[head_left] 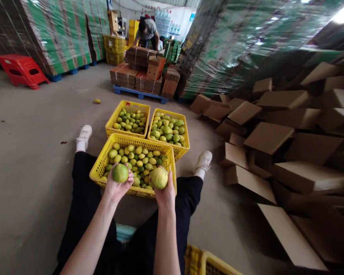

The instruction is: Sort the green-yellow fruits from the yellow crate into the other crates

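Observation:
My left hand [117,187] is closed around a round green lemon [120,173]. In my right hand [166,193] sits a paler, yellow-green lemon [159,178] with a slightly ribbed skin. Both hands are held over the near side of a yellow plastic crate [99,168], which contains many yellow and green lemons [139,156]. Behind it stand two more yellow crates, a left one [110,129] with smaller greenish fruit and a right one [186,147] with larger fruit. My wrists and forearms come up from below, between my spread legs.
Open cardboard boxes [269,137] lie heaped on the right. Ahead, flattened cartons rest on a blue pallet [140,94], with a person [150,32] bending behind them. A red stool [23,71] stands far left, a lone yellow fruit [96,101] lies on the floor, and another yellow crate [212,263] is at bottom.

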Available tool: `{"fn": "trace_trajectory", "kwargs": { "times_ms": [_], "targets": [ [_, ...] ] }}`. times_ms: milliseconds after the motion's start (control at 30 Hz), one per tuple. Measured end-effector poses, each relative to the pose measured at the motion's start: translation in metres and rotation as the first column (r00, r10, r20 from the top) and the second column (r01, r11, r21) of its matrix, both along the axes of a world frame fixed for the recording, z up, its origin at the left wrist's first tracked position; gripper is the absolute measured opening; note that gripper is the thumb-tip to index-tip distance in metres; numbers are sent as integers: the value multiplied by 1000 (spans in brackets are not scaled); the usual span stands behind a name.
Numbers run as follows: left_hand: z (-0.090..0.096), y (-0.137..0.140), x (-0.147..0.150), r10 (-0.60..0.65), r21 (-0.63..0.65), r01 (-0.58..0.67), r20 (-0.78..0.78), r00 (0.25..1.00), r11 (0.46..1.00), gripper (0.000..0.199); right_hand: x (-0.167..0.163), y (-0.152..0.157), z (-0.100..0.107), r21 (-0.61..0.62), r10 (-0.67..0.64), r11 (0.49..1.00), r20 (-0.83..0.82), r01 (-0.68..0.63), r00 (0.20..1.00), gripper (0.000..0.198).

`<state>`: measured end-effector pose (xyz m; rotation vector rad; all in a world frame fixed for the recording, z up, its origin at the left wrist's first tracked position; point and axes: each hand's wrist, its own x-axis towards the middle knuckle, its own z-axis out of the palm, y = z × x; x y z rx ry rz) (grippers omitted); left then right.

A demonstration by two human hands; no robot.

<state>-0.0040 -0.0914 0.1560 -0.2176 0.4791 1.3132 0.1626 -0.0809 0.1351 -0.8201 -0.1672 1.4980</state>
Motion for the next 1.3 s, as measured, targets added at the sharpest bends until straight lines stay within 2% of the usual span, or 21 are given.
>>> {"fn": "trace_trajectory", "kwargs": {
  "times_ms": [100,233,367,567,667,800,933,1133,1200,1300],
  "targets": [
    [2,0,2,64,-50,-60,76,995,997,45,-2,-1,-6,-89,48,995,-28,-50,998,27],
    [4,2,0,113,-134,-86,204,972,987,40,-9,0,-12,-177,28,983,-86,-43,996,18],
    [-1,6,-6,132,-180,-105,146,980,978,34,-14,2,-12,-207,56,975,-144,-85,988,21],
    [-7,7,-14,173,-159,-155,105,979,975,24,-20,6,-9,-226,85,965,-221,-135,972,22],
    [-6,4,-16,168,-170,-161,25,986,972,24,-24,6,-10,-249,109,952,-265,-177,958,28],
    [-2,2,-20,164,-157,-174,-75,984,972,25,-26,3,-12,-211,102,963,-285,-166,953,27],
    [-4,0,-24,136,-95,-138,-27,990,986,30,-25,0,-10,-126,156,972,-279,-197,947,29],
    [-13,6,-20,168,-147,-161,36,985,976,34,-22,0,-5,32,237,971,-243,-236,941,46],
    [-12,8,-16,174,-111,-168,49,984,980,37,-18,1,-1,10,192,981,-206,-194,959,42],
    [-7,5,-11,110,-68,-107,44,993,992,38,-10,-2,4,-62,140,986,-194,-155,971,33]
  ]
}}
